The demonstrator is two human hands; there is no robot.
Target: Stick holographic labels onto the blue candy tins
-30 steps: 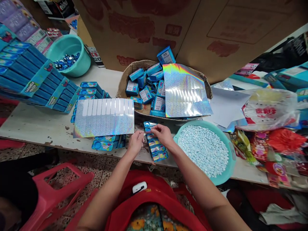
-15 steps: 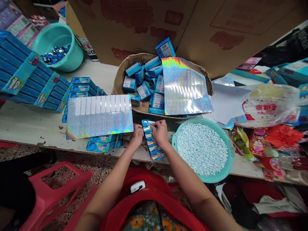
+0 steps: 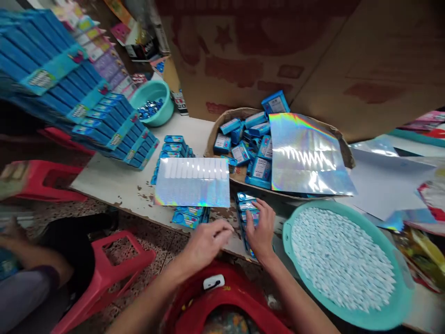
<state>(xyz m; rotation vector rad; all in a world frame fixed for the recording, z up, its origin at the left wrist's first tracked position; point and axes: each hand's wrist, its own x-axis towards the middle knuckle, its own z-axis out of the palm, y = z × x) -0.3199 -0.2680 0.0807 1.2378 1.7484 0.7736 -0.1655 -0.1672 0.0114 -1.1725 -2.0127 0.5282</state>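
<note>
Our row of blue boxes [image 3: 245, 205] lies on the counter [image 3: 114, 185], long axis running toward our body. Our right hand [image 3: 261, 228] spreads its grip over it; our blurred left hand's [image 3: 207, 242] grip we cannot tell.

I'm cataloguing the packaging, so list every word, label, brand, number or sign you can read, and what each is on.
No text is clear enough to quote.
Banded blue boxes at left: pale lettering, blurred.
Labels on the heaped blue boxes: print too small.
Large carton: reddish print and a star shape, no readable words.
Red garment: yellow mark, too small.
Background packaging: blurred.
</note>
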